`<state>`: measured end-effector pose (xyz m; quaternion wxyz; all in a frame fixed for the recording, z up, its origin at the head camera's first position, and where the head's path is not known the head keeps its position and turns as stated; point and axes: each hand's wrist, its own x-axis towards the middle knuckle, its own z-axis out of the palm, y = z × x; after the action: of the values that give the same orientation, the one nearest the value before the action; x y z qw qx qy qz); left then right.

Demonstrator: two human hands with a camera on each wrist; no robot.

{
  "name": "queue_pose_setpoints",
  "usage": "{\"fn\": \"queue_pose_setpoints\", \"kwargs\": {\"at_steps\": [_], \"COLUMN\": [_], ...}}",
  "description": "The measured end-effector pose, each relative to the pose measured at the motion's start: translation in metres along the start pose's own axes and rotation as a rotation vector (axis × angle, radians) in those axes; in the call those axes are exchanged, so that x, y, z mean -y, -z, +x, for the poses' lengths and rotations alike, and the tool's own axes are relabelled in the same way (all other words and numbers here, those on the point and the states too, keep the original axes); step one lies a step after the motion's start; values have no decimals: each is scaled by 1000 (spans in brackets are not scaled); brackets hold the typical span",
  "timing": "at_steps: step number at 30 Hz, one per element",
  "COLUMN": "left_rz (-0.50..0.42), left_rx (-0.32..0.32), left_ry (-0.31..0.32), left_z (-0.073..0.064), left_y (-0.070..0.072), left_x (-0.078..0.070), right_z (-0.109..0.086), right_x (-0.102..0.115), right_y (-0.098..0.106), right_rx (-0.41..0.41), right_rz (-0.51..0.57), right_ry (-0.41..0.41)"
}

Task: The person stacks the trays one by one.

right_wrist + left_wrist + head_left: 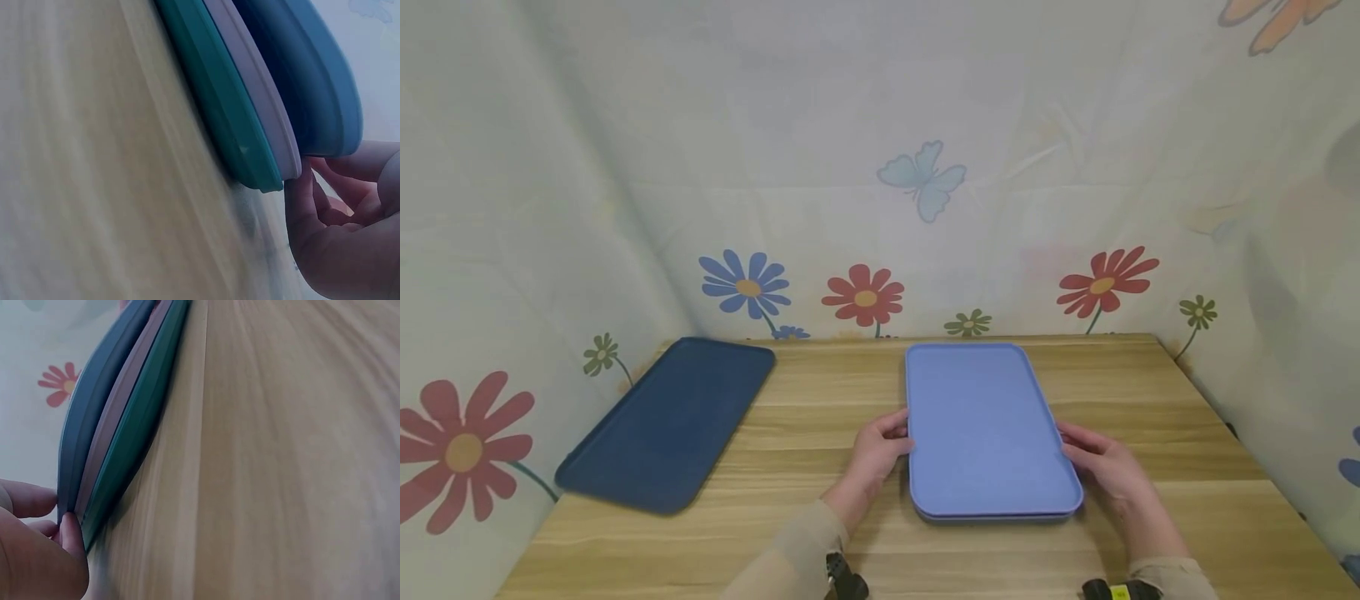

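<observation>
A light-blue tray (985, 429) lies uppermost on a stack, its long sides pointing away from me. My left hand (872, 454) pinches its left edge between thumb and fingers. On the opposite edge, my right hand (1108, 467) grips the same tray. Beneath it the wrist views show a pink tray (111, 425) and a green tray (139, 425) at the bottom. A gap shows between the blue tray (331, 81) and the pink one in the right wrist view, where the blue rim is raised.
A dark navy tray (677, 425) lies at the left side of the wooden table (805, 467). Behind and beside the table hangs a pale curtain (820, 125) printed with flowers and butterflies.
</observation>
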<state>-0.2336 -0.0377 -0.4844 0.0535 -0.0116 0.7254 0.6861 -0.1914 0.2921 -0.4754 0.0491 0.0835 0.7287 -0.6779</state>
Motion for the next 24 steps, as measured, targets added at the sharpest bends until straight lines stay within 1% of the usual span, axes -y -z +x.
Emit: {"fn": "queue_pose_setpoints", "kwargs": {"at_steps": [6, 17, 24], "left_rz": [-13, 11, 43], "left_rx": [-6, 8, -2], "left_ry": [-10, -34, -33], "left_z": [1, 0, 0], "left_y": [1, 0, 0], "left_x": [2, 1, 1], "right_z": [2, 4, 5], "right_x": [-1, -5, -5], "right_y": [-1, 3, 3], "right_rx": [6, 17, 8], "right_rz": [-2, -15, -78], "right_ry": [8, 8, -4]}}
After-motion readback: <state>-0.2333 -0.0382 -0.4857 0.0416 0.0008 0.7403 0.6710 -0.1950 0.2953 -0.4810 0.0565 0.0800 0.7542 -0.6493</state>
